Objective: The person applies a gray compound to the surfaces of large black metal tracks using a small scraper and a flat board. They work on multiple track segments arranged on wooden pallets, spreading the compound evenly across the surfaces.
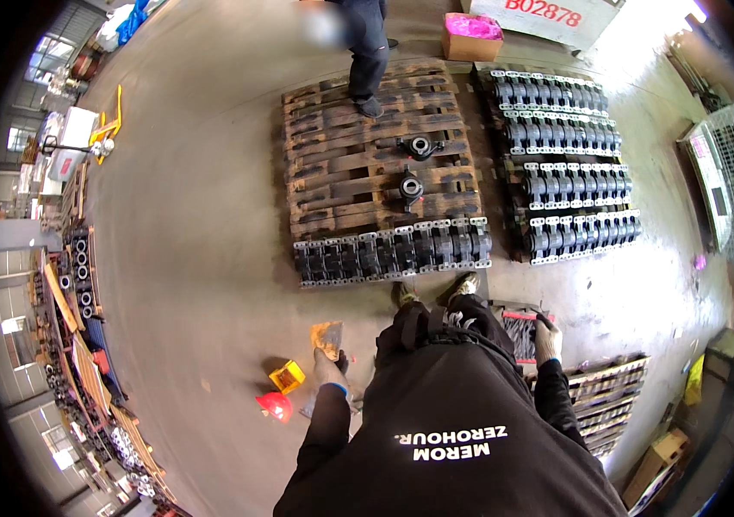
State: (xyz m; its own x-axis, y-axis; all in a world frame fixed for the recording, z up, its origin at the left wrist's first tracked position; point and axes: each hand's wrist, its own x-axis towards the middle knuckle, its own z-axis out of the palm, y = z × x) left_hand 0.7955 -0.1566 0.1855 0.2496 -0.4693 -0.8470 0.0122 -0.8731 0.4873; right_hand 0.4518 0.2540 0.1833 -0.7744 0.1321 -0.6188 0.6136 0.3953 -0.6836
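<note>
My right hand (548, 341), in a pale glove with dark fingers, is closed at the edge of a black crate (510, 307) with red trim and dark contents, beside my right leg. On the other side hangs my left hand (330, 369), gloved, with a blue cuff at the wrist. Its fingers are mostly hidden. Right at it is a flat, worn brown-orange piece (326, 334); whether I hold this cannot be made out. In front of my feet, a row of black parts with pale slotted flanges (393, 250) lines the near edge of a wooden pallet (324, 185).
Two black ring-centred parts (419, 148) lie farther up the pallet, where another person's leg (369, 73) stands. A second pallet at right carries several rows of flanged parts (569, 185). Near my left are a yellow box-shaped thing (287, 376) and a red rounded thing (275, 407).
</note>
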